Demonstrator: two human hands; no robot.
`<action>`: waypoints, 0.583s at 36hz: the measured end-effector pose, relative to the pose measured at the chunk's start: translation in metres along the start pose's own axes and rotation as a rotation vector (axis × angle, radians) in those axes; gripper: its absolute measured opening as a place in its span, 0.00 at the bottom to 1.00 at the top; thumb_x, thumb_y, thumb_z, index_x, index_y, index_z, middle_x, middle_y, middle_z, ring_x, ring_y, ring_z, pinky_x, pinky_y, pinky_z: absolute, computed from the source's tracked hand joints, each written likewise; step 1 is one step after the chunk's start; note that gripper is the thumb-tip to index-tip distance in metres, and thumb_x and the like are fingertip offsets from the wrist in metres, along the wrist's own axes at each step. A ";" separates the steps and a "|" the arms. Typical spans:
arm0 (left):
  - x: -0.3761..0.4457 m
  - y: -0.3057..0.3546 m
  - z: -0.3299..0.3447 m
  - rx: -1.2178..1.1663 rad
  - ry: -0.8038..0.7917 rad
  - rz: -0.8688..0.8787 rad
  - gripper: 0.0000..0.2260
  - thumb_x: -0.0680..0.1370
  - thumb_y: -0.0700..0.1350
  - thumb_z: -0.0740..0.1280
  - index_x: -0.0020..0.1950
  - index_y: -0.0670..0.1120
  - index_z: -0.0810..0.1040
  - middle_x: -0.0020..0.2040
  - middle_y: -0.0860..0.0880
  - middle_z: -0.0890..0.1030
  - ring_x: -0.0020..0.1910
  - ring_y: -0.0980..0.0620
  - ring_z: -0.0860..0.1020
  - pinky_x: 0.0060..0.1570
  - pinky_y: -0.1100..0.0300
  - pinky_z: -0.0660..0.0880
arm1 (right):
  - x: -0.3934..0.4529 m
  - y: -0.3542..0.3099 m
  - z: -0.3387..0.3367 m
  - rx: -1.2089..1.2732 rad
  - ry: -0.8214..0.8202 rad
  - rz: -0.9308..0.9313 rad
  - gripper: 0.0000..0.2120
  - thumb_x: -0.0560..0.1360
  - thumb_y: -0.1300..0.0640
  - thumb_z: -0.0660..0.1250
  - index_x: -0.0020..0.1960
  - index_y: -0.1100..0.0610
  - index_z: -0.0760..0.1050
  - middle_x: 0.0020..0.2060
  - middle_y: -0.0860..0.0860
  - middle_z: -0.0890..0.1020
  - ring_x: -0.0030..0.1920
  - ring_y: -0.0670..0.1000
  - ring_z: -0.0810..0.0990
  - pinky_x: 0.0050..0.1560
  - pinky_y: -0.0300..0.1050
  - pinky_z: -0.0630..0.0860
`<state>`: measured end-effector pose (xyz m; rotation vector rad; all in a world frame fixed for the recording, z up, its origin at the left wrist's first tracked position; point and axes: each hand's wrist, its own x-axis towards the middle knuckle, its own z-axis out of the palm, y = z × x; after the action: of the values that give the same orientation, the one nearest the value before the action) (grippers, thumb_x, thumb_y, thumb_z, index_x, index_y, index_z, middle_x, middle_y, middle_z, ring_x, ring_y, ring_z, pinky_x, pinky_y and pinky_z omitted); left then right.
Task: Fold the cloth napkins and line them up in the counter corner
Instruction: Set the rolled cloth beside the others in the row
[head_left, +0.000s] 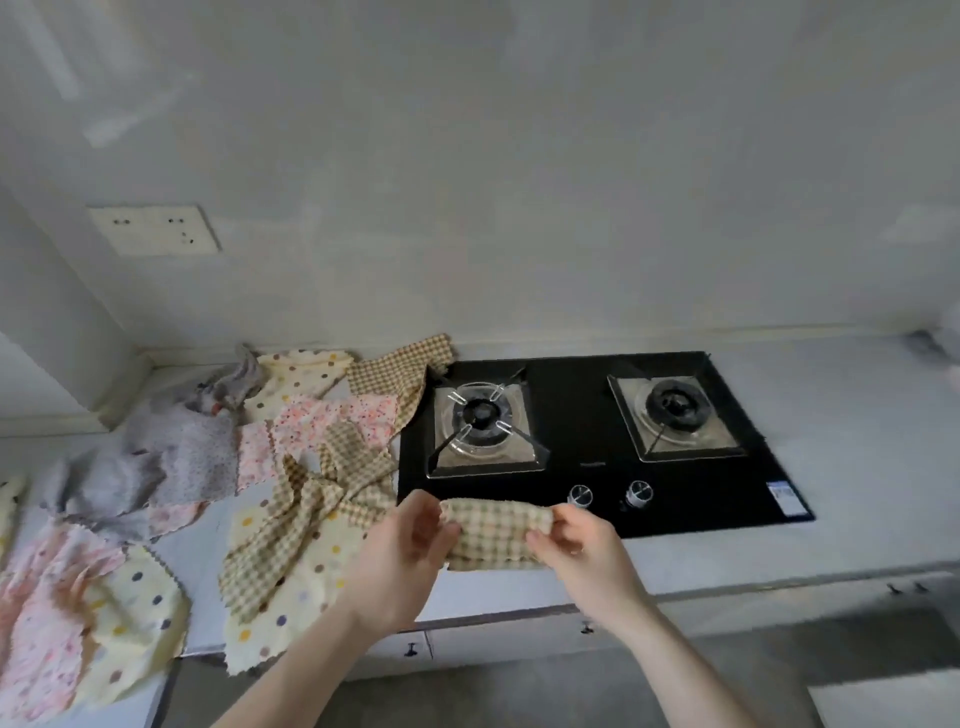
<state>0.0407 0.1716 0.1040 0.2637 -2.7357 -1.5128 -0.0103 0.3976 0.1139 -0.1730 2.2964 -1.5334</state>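
We hold a checked napkin (493, 535) between both hands just below the middle of the frame, over the front edge of the counter (779, 551) and just in front of the black hob (571, 410). It looks already folded down to a small thick rectangle. We judge it light, soft and limp: it has no stiffness of its own, so it will sag and open wherever we let go, and the layers can slide over one another. The best hold seems to be at the two short ends, pinching through all layers at once so the fold stays closed.

That is roughly how we have it. Our left hand (410, 545) comes in from the lower middle of the frame, palm turned inward, fingers curled and pinching the napkin's left end. Our right hand (571, 540) comes in from the lower right, fingers bent over the right end, thumb side toward us. Both forearms run up from the bottom edge and meet at the cloth.

The unfolded napkins (291, 467) lie in a loose heap at centre left: grey, pink-speckled, cream with dots and more checked ones, overlapping, a few hanging over the counter's front edge. The counter corner (150, 364), at upper left of the heap, holds no folded row that we can see.
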 end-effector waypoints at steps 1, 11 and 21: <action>0.002 0.015 0.005 -0.010 -0.029 0.021 0.09 0.82 0.51 0.67 0.46 0.48 0.71 0.33 0.49 0.74 0.32 0.49 0.73 0.37 0.49 0.74 | -0.010 -0.004 -0.015 0.010 0.026 -0.001 0.04 0.79 0.58 0.70 0.53 0.53 0.81 0.45 0.47 0.87 0.47 0.44 0.86 0.47 0.39 0.80; -0.004 0.166 0.119 -0.093 -0.225 0.150 0.06 0.80 0.46 0.71 0.46 0.46 0.77 0.38 0.48 0.85 0.37 0.52 0.83 0.39 0.65 0.78 | -0.106 0.021 -0.173 -0.065 0.301 0.018 0.01 0.80 0.53 0.69 0.49 0.49 0.79 0.39 0.47 0.85 0.39 0.41 0.83 0.37 0.36 0.78; -0.019 0.269 0.234 -0.050 -0.282 0.190 0.07 0.78 0.47 0.73 0.43 0.47 0.78 0.37 0.49 0.85 0.36 0.54 0.83 0.46 0.50 0.82 | -0.171 0.066 -0.309 -0.071 0.397 0.016 0.04 0.79 0.55 0.70 0.45 0.51 0.78 0.37 0.48 0.86 0.37 0.47 0.85 0.44 0.51 0.83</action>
<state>0.0010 0.5115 0.2060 -0.2217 -2.8199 -1.6750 0.0400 0.7433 0.1986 0.1458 2.6467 -1.5945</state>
